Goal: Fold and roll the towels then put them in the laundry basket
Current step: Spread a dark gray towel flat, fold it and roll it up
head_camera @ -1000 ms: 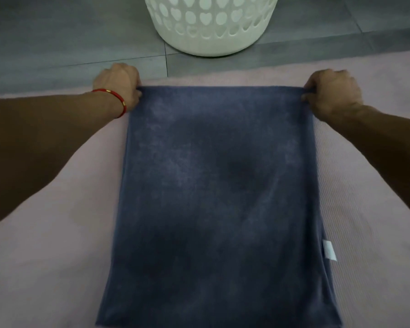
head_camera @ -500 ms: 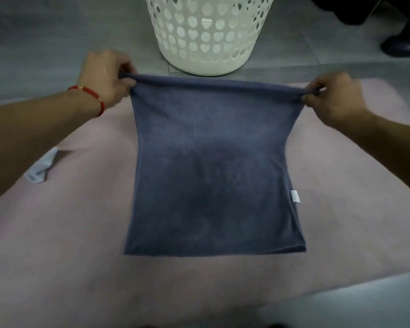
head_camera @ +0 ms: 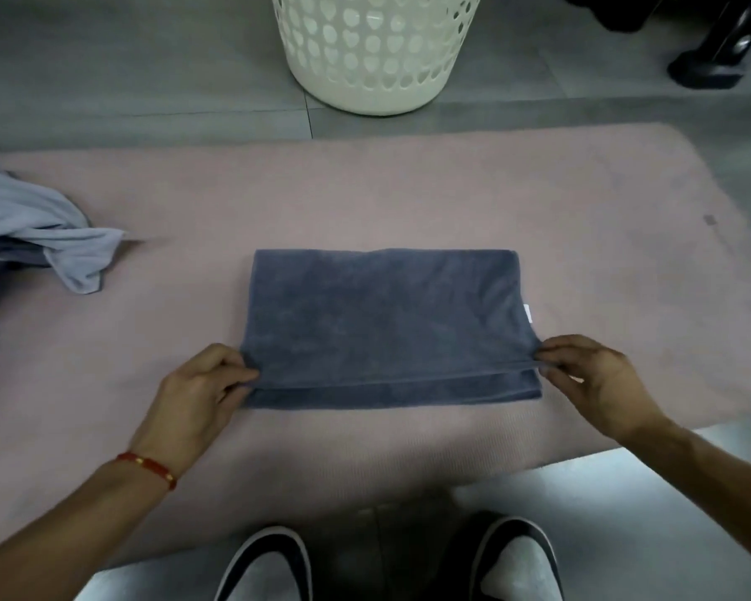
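Head cam: both hands, left hand point(head_camera: 200, 390) and right hand point(head_camera: 590, 375), are pinching the half-folded dark blue towel point(head_camera: 382, 314) corners in their fingers; rolling and the laundry basket point(head_camera: 376, 49) are looking still to do.

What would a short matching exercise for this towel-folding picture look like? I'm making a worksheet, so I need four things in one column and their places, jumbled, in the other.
Things:
1. dark blue towel
2. laundry basket
3. light blue cloth
4. red bracelet

Places:
A. on the left wrist
B. crumpled at the left edge of the pink mat
C. folded at the middle of the mat, near corners pinched by the left hand and right hand
D. on the grey floor beyond the mat

Pairs: 1-C, 2-D, 3-B, 4-A
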The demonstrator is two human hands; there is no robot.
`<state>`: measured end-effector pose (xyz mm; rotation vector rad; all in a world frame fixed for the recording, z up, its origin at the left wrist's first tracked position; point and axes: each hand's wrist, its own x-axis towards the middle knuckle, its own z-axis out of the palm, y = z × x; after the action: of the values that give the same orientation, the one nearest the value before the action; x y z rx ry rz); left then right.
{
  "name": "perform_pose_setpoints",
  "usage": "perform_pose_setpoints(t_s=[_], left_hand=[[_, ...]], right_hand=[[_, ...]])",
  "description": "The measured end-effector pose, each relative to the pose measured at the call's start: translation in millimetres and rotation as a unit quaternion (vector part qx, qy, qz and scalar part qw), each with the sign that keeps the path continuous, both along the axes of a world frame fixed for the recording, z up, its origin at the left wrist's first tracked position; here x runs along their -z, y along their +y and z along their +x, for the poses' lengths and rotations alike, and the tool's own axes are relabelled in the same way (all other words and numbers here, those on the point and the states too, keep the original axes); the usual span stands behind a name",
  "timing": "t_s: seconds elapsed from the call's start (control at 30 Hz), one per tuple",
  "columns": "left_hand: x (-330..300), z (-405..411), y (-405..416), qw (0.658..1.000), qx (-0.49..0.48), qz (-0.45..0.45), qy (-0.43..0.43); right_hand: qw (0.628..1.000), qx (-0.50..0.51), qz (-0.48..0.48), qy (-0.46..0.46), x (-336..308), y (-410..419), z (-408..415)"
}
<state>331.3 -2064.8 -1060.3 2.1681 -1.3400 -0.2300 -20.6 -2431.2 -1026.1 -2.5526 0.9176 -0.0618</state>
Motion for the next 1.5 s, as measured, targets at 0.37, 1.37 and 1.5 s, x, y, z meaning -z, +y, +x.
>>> perform_pose_setpoints(t_s=[0.37, 1.37, 1.5], left_hand=[[11, -21, 21, 0.994, 0.022, 0.108, 0.026], [-5, 104, -157, 0.928, -0.262, 0.147, 0.219], [4, 56, -158, 0.955, -0.157, 0.202, -0.152]], right_hand=[[0.999, -0.008, -0.021, 0.028, 24, 40, -33], [0.964, 0.239, 0.110, 0.037, 25, -57, 108], [0.948, 0.275, 0.158, 0.011, 19, -51, 110]])
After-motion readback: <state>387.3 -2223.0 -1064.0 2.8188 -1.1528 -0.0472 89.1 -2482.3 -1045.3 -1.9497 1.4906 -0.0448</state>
